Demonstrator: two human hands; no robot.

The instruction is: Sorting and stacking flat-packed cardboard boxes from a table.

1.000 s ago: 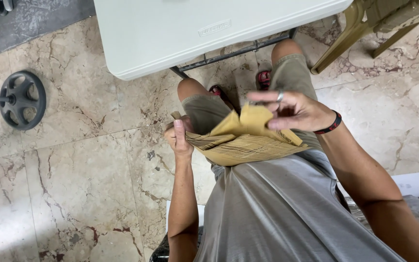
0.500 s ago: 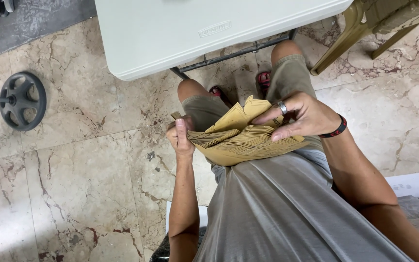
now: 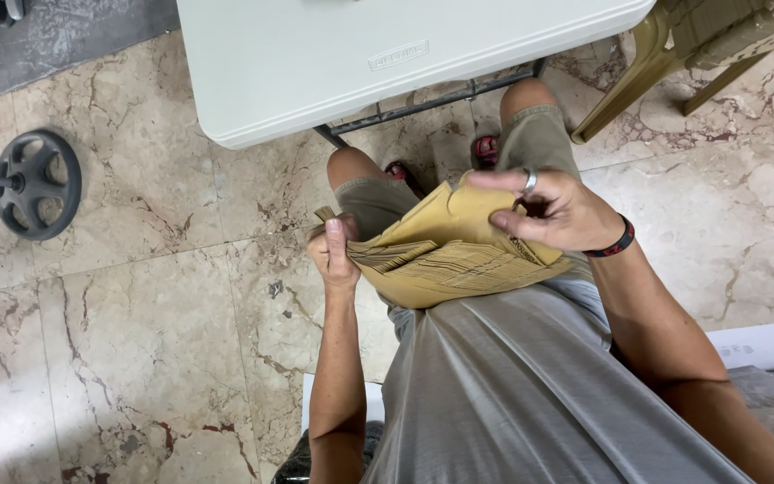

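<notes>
I am seated with a thick stack of tan-brown paper envelopes [image 3: 450,260] resting on my lap, just above my knees, its long edge lying across my thighs. My left hand [image 3: 333,255] is closed around the stack's left end, thumb on top and fingers underneath, which seems to keep the sheets from sliding apart. My right hand [image 3: 553,211], with a silver ring on one finger and a black band at the wrist, is pinched on the top envelope near the right end and lifts it up and away from the others, so the pile fans open there; I judge that this grip separates a single piece from the rest. The white plastic folding desk [image 3: 315,72] stands in front of me, with its metal frame above my knees, and the part of its top that I can see is bare. The floor [image 3: 136,314] is beige marble tile with dark veins. A black round weighted base on a pole [image 3: 38,184] sits to my left, and a tan plastic chair [image 3: 674,45] stands at the upper right.
</notes>
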